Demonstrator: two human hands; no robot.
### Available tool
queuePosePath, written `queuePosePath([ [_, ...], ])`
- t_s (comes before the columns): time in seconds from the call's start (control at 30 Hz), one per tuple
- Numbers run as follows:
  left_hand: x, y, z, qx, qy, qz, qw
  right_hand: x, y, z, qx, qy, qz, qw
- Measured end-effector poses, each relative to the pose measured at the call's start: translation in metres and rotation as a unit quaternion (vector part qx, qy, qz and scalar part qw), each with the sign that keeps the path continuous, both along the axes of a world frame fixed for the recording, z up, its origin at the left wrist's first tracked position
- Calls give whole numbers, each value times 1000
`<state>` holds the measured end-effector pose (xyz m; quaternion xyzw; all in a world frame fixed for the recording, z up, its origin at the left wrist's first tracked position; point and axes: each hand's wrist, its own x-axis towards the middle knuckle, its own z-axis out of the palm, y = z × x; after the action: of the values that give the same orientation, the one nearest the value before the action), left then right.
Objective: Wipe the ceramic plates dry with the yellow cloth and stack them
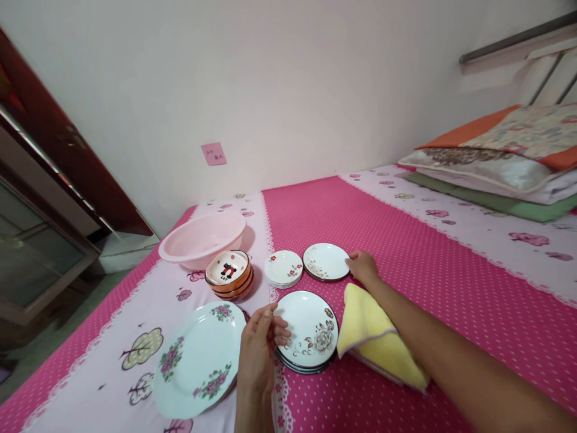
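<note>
And here, right of centre, a round white plate with a dark rim and brown flowers (pixel 327 261) is being grasped at its right edge by the fingertips of the right hand (pixel 363 267). Lower down, at bottom centre, the left rim of a stack of round white dark-rimmed plates with a large brown rose (pixel 304 328) is overlapped by the left hand (pixel 262 337), its grip loose, the fingers half curled, nothing seen clasped! Between that hand and the lower left, a big pale oval plate with purple flowers (pixel 198 358) is laid out. Above it, orange-sided bowls (pixel 229 273) are stacked just before a pink plastic basin (pixel 202 237); small white plates with red flowers (pixel 283 267) are piled at centre, and a folded yellow cloth (pixel 381 340) is set lower right of centre.
</note>
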<state>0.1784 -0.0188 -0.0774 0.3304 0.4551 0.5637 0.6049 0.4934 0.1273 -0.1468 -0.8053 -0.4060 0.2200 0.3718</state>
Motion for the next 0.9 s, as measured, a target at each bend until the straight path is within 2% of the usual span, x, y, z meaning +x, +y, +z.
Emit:
queuePosePath([
  [0.4, -1, -1, 8, -5, 9, 5, 1000, -3, -3, 6, -48, -20, 29, 998],
  [0.5, -7, -1, 6, 4, 35, 9, 999, -2, -5, 14, -52, -15, 46, 997],
  [0.6, -15, 1, 2, 17, 95, 28, 995, 0, -12, 32, -20, -27, 39, 999],
  [0.73, -21, 3, -6, 42, 225, 54, 972, -10, -43, 65, 71, -55, 41, 995],
  [0.83, -22, 2, -11, 44, 345, 59, 936, -34, -84, 81, 126, -42, 121, 984],
  [0.9, -21, 1, -12, 36, 400, 55, 914, -53, -113, 83, 164, 5, 195, 967],
])
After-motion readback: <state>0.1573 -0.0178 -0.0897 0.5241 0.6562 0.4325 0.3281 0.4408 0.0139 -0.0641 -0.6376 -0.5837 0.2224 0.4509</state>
